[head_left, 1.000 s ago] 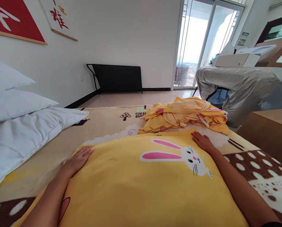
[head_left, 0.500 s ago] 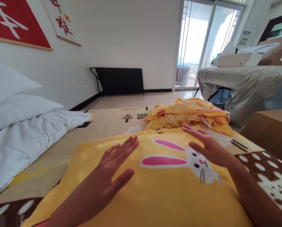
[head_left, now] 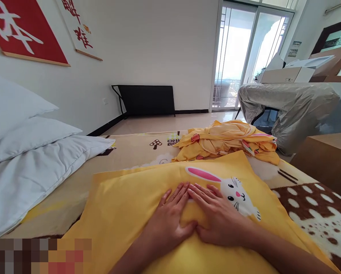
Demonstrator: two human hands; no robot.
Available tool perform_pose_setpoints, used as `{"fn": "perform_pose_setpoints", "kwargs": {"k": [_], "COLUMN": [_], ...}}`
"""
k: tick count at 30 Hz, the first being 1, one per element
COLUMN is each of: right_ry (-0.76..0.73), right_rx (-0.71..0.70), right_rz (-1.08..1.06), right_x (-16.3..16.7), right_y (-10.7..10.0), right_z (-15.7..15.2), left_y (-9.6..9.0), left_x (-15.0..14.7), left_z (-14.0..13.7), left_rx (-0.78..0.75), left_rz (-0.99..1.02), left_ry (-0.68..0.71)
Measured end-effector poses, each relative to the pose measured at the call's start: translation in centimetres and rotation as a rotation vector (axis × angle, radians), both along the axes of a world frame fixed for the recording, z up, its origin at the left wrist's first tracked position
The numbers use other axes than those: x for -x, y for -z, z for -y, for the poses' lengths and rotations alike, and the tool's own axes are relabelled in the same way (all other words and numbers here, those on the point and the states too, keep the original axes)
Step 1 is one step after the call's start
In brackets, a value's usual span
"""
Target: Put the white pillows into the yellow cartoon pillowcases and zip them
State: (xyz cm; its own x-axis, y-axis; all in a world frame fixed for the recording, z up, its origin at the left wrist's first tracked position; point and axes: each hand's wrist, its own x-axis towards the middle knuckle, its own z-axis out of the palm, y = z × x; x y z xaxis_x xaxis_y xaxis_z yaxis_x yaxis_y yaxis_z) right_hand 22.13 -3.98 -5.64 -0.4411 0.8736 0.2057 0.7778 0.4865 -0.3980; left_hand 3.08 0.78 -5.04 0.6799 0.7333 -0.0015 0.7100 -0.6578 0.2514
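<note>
Ahead of your hands, the crumpled yellow bedding (head_left: pixel 230 142) blocks the far edge of the yellow pillow (head_left: pixel 124 198). To your left the white pillows (head_left: pixel 30 160) crowd the bed; between them and the yellow pillow runs a bare strip of blanket (head_left: pixel 130 152). The wooden furniture (head_left: pixel 327 160) hems your right.

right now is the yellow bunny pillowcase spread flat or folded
Spread flat: the yellow bunny pillowcase lies open on the bed blanket, both hands pressed on its middle.

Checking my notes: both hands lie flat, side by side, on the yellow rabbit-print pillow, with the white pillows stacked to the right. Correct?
Not quite. In the head view the white pillows are stacked to the left. Left hand and right hand do lie flat, side by side, on the yellow rabbit-print pillow.
</note>
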Motion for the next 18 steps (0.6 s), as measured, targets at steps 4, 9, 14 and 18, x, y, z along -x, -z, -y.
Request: {"fn": "perform_pose_setpoints", "kwargs": {"k": [4,9,14,18], "right_ry": [0.024,0.143,0.312,0.45], "right_rx": [-0.023,-0.088,-0.124,-0.087], "right_rz": [0.028,0.093,0.094,0.066], "right_x": [-0.3,-2.0,-6.3,-10.9], "right_y": [0.3,1.0,3.2,6.1], "right_z": [-0.1,0.1,0.4,1.6], "left_y": [0.9,2.2,4.2,6.0], "left_x": [0.4,3.2,9.5,14.3], "left_z": [0.1,-0.7,-1.5,-1.4], "left_rx": [-0.046,-0.172,-0.21,-0.219], "left_rz": [0.021,0.086,0.1,0.12], "left_ry": [0.003,-0.115,-0.369,-0.533]}}
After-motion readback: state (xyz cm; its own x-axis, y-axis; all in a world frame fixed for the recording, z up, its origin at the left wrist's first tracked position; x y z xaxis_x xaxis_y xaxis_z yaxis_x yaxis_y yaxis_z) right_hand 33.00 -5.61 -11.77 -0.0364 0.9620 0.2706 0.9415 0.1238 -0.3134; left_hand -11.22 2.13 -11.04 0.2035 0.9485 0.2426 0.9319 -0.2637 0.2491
